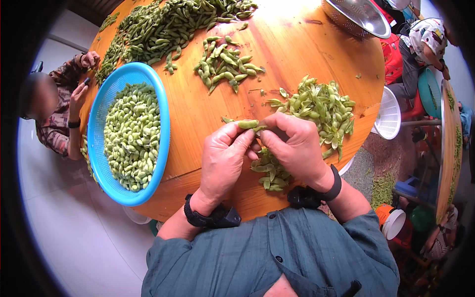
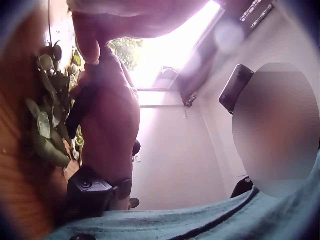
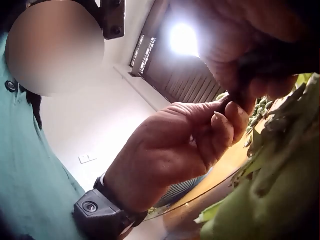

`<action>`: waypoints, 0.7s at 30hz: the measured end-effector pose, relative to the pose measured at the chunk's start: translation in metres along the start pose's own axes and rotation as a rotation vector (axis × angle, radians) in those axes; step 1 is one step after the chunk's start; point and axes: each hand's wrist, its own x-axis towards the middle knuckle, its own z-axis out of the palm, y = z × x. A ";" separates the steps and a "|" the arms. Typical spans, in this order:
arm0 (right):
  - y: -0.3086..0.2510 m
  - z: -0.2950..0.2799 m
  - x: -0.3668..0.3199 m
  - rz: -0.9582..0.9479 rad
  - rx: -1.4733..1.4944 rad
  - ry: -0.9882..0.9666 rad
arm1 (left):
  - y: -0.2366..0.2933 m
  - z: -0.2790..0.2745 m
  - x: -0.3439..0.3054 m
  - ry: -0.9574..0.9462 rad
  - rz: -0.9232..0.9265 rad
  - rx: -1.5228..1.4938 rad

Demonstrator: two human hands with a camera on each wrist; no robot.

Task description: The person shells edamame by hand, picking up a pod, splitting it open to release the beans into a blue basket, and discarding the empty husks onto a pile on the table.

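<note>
Both hands meet over the table's near edge, around a green soybean pod (image 1: 248,123). My left hand (image 1: 221,161) pinches it between thumb and curled fingers. Thumb and forefinger of my right hand (image 1: 299,148) pinch at the pod's right end. In the right wrist view, the fingertips of the left hand (image 3: 172,142) come together with those of the right hand (image 3: 240,45), which hide most of the pod. Below the hands lies a small heap of pods (image 1: 272,173); a pile of opened-looking pods (image 1: 316,109) spreads beyond the right hand.
A blue basket (image 1: 165,119) of shelled beans stands at the left. Farther back are a small group of pods (image 1: 227,64) and a large pod heap (image 1: 163,29). A metal colander (image 1: 356,17) sits at the far right edge. Another person (image 1: 59,109) works at the left.
</note>
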 end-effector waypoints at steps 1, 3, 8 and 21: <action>0.000 0.000 0.000 -0.069 -0.038 0.004 | 0.000 0.000 0.000 0.000 0.000 -0.001; 0.002 0.000 -0.001 -0.138 -0.076 0.009 | 0.000 0.000 0.000 -0.024 0.002 0.041; 0.004 -0.001 0.000 -0.277 -0.221 0.068 | 0.005 0.007 -0.002 0.039 -0.038 -0.067; 0.000 0.002 -0.007 -0.328 -0.332 0.052 | -0.002 0.001 -0.004 0.084 0.044 -0.040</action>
